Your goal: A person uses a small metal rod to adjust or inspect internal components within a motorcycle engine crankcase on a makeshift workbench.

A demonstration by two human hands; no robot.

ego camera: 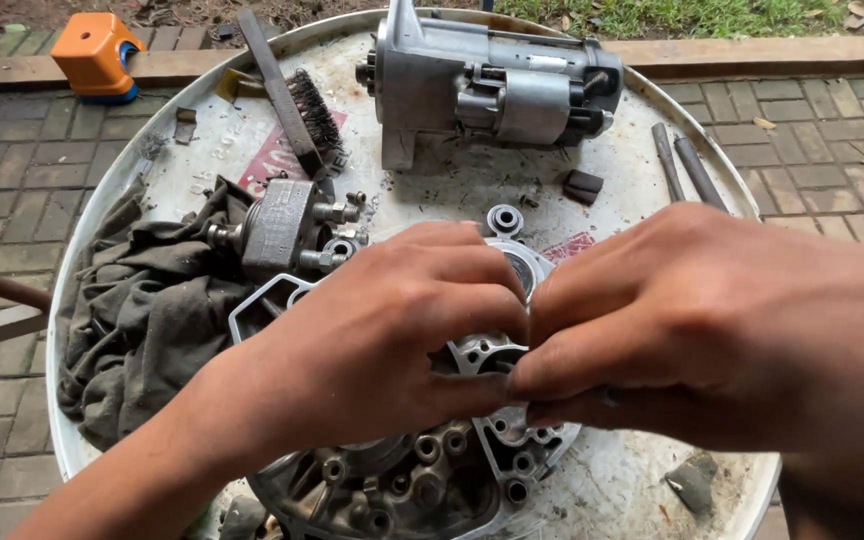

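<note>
**Hands meet over an open aluminium casing**

Fingertips of both hands come together above the middle of a grey cast casing that lies flat on a round white table. The left hand curls over the casing from the left, its fingers bent down and in; the right hand comes in from the right with its fingers pressed toward the same spot. Whatever sits between the fingertips is hidden, so I cannot tell whether they pinch a small part or only press on the casing.

Judging by how things lie, the work is at a middle stage. The casing is open, with bare bolt holes around its rim and no fasteners showing in them. A starter motor stands apart at the far side of the table, and a smaller block with studs rests on a dirty grey rag, just beside the casing. A wire brush and a flat bar lie beyond the block; two rods lie near the right rim. An orange object sits off the table on the brick paving. The parts lie separate, none joined to the casing.
</note>
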